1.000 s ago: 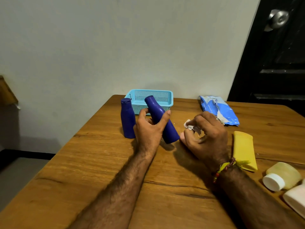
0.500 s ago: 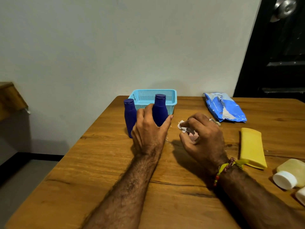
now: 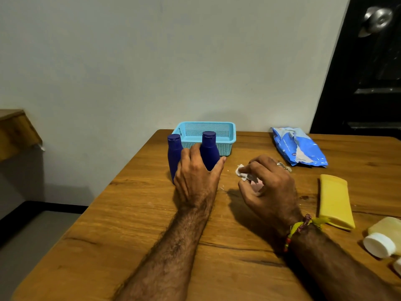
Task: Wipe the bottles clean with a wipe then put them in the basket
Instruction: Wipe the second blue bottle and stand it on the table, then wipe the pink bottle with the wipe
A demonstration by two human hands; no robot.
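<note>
While left hand [image 3: 198, 177] wrapped upright dark blue bottle [image 3: 209, 153] on wooden table [image 3: 130, 224], fingers behind, thumb to right, right hand [image 3: 269, 185] hovered nearby, fingers curled, pinching crumpled white wipe [image 3: 243, 173]. Second blue bottle [image 3: 174, 153] stood just left, partly hidden by knuckles. Light blue basket [image 3: 217, 132] sat behind both bottles. Blue wipes pack [image 3: 299, 148], yellow tube [image 3: 335, 200], white-capped bottle [image 3: 383, 238] lay to right.

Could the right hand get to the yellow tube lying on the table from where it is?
Probably yes. The yellow tube lies flat just beside the right hand with bare table between them, but that hand is holding a wipe.
</note>
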